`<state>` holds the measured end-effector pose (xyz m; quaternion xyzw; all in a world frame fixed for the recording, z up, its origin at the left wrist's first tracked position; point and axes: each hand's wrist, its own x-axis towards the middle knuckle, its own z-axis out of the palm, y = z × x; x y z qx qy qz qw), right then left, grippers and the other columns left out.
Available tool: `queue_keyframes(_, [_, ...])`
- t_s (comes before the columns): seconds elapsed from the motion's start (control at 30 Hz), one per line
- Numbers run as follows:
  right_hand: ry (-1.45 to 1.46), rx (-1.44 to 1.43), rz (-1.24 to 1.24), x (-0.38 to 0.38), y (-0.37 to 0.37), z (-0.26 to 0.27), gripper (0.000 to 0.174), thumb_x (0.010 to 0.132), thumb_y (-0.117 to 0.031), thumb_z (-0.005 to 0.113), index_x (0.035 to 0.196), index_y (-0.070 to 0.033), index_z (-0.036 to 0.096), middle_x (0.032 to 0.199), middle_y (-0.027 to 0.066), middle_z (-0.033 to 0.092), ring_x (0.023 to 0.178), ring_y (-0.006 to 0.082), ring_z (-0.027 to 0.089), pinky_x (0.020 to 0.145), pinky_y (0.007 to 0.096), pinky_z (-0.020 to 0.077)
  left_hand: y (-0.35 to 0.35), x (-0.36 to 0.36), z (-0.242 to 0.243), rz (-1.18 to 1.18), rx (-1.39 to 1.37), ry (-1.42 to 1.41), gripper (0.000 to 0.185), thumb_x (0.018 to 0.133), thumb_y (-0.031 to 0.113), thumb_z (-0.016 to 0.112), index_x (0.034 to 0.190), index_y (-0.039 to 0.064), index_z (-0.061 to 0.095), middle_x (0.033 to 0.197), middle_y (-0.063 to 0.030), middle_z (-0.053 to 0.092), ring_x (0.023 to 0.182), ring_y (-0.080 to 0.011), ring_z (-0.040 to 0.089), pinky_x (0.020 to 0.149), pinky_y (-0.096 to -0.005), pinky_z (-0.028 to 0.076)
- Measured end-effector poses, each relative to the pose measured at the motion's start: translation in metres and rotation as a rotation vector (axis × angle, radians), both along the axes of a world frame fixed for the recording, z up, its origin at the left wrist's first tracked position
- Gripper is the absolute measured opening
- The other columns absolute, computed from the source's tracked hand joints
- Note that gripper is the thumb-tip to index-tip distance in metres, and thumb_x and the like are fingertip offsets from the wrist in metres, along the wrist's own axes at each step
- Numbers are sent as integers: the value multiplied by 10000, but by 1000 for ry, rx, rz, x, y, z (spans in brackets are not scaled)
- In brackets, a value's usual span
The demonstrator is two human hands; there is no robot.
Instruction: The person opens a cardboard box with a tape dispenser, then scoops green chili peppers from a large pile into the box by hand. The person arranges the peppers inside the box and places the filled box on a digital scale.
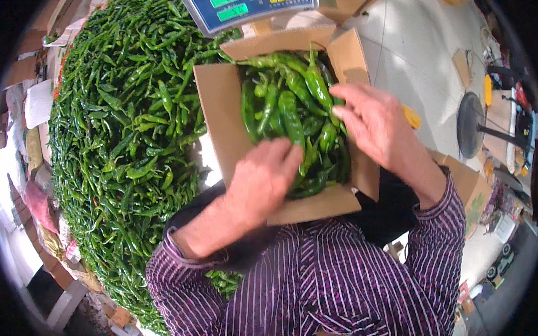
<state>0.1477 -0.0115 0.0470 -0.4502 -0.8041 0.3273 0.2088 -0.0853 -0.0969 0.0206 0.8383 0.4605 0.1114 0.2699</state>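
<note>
An open cardboard box (221, 115) with its flaps spread stands in front of me, holding many long green peppers (291, 113). My left hand (264, 176) is over the box's near left part, fingers curled down at the peppers; it is slightly blurred, and its fingertips are hidden. My right hand (373, 120) reaches over the box's right side, thumb and forefinger close to a bright green pepper (318, 87); whether it grips that pepper is unclear. A large heap of green peppers (128, 118) spreads to the left of the box.
A digital weighing scale (257, 7) with lit displays stands beyond the box. To the right are a round dark base with a pole (470, 125) and a flattened cardboard piece (466, 188) on the pale floor. A pink cloth (41, 206) lies past the heap at far left.
</note>
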Motion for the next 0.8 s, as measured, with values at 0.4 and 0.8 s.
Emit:
queue_keyframes(0.4, [-43, 203, -88, 3, 14, -8, 171, 905, -136, 661, 1044, -36, 655, 905, 161, 641, 804, 368, 636, 696, 438, 504, 28, 17, -19, -110, 319, 146, 367, 774, 104, 616, 1140, 81, 623, 1231, -129, 557, 951, -277, 584, 816, -389, 526])
queue_keyframes(0.8, [-248, 599, -286, 26, 16, -21, 366, 870, -292, 707, 1116, -32, 629, 891, 160, 635, 846, 379, 626, 812, 433, 518, 45, -116, 56, 874, 389, 122, 921, 799, 383, 828, 1497, 20, 351, 1418, -204, 488, 1158, -294, 602, 853, -395, 556])
